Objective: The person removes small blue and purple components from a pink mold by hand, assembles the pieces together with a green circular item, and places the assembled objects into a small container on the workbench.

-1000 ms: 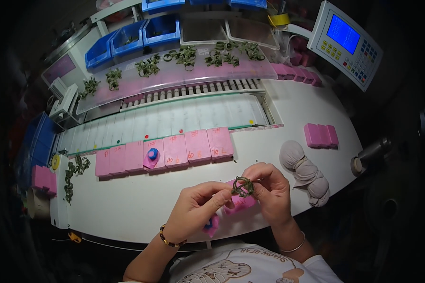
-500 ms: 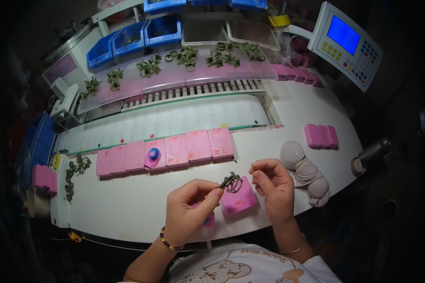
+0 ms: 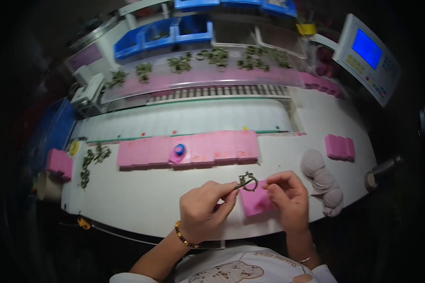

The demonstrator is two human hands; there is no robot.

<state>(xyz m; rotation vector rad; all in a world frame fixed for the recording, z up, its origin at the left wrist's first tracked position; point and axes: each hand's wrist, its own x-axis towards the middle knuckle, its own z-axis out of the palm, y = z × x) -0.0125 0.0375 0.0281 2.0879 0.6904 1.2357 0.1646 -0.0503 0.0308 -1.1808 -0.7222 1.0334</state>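
Between its thumb and forefinger, my left hand (image 3: 205, 207) pinches the stem of a green wax ring (image 3: 251, 186). The ring sticks out toward my right hand, above a pink rubber mould block (image 3: 255, 203) on the table. My right hand (image 3: 290, 203) is beside the ring, thumb and fingers curled together close to its rim. Whatever those fingertips may hold is too small and blurred to make out. Beyond the hands stands a row of pink mould blocks (image 3: 200, 151), with a blue-topped pink piece (image 3: 179, 150) lying on it.
Clumps of green rings (image 3: 217, 56) lie on a clear shelf, others (image 3: 86, 165) at the table's left. Blue bins (image 3: 193, 29) line the back. A control panel (image 3: 366, 56) rises at right, above pink blocks (image 3: 340, 147) and a grey cloth bundle (image 3: 321, 181).
The whole view has shifted, so the table appears farther right. My right fingers have come closer to the ring, which has turned in my left hand and now shows as a more open loop.
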